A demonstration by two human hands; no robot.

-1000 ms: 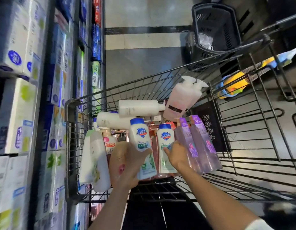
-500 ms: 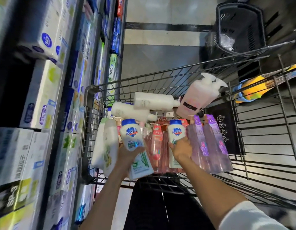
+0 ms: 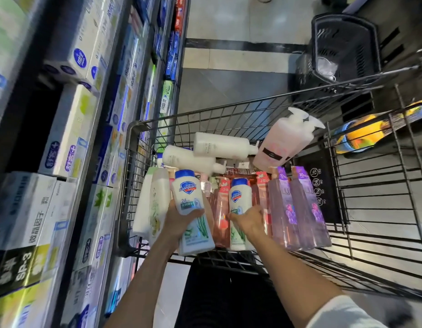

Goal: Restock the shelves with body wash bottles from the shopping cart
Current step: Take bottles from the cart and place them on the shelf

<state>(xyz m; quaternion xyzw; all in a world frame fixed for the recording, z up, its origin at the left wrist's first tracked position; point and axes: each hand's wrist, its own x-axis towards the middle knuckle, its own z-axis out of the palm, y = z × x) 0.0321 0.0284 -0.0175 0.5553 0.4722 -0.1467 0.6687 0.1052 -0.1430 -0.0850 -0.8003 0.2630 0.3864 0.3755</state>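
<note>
1. Right now my left hand (image 3: 181,215) grips one blue-capped body wash bottle (image 3: 190,209) around its middle, fingers wrapped round it, and it is raised a little above the others in the shopping cart (image 3: 132,162).
2. My right hand (image 3: 249,220) curls around a second blue-capped bottle (image 3: 239,200), which stands among the pink bottles (image 3: 220,218) in the cart; I judge the hold partial, since I cannot see the fingers behind it.
3. I would firm up that right grip low on the body before lifting, because the purple bottles (image 3: 297,209) lean just beside it and could topple.
4. Lift both straight up, clear of the wire rim, then swing left toward the shelves (image 3: 70,129).
5. Those shelves show boxed goods; I cannot tell where the body wash slot is, so I would look before committing.
</note>
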